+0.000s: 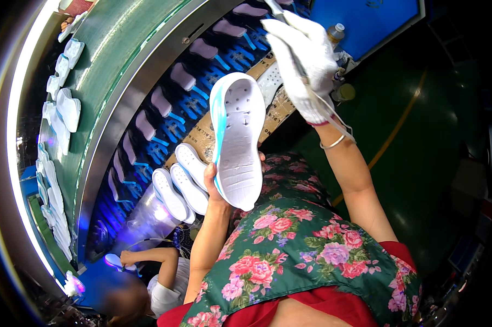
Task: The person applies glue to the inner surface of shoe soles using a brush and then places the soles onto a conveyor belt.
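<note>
Near the middle of the view, held upright above the wearer's floral apron (289, 250), is a white shoe sole (240, 163) with its hollow inner face turned to the camera. A raised rim runs right around it; a glossy light-blue band colours its left side, small holes dot the wider upper part, and faint ridges cross the lower part, which ends in a small nub. The bare left hand (217, 191) is closed around the lower half, thumb on the left edge, fingertips showing past the right edge. Up and to the right, apart from the sole, the white-gloved right hand (311, 60) is curled around a thin pen-like tool (276, 10), a pale cord (338, 115) trailing by the wrist.

Behind the held sole, which covers part of it, runs a brown strip (272, 124); another perforated sole (269, 86) lies on it, partly hidden by the glove. Just left of the left hand rest overlapping white soles (171, 193). Beyond them curves a row of blue holders (189, 106) with mauve pads (183, 76), then a green conveyor (123, 41) with more soles (68, 111) past it. At lower left, a co-worker's hand (127, 258) touches a blue-and-white sole (114, 261). A capped bottle (336, 32) stands right of the glove.
</note>
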### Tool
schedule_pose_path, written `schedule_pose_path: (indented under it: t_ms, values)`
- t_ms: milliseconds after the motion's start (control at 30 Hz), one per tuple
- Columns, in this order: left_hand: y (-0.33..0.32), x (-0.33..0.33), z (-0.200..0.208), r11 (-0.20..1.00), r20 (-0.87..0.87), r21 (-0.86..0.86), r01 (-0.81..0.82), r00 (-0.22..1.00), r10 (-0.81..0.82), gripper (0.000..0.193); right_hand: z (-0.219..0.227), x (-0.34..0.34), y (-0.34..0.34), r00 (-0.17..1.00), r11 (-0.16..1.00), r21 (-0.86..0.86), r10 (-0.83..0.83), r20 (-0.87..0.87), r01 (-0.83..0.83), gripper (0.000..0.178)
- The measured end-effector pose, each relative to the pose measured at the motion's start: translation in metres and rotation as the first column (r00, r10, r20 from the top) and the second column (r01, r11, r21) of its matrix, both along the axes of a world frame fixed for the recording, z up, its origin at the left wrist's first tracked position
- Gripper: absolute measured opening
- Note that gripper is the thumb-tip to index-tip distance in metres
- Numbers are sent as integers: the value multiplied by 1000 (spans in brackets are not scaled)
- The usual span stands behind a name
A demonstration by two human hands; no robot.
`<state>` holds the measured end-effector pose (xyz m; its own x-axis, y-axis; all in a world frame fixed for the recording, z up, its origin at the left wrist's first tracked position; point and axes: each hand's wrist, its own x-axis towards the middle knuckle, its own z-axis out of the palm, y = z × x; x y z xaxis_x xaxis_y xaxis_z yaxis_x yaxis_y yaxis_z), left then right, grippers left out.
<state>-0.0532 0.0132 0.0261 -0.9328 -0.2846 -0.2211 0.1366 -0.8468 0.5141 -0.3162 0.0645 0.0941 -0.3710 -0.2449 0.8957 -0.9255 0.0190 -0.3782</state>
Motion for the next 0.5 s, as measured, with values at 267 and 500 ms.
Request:
schedule_pose_path:
  t_ms: [267, 500]
  values:
    - [-16, -5, 3, 990, -136, 141, -1, 990, 21, 102, -68, 27, 64, 921, 992, 90, -120, 372, 93, 17]
    - [-48, -11, 34, 998, -251, 50, -38, 967, 49, 113, -109, 65, 119, 769, 965, 245, -225, 598, 92, 17]
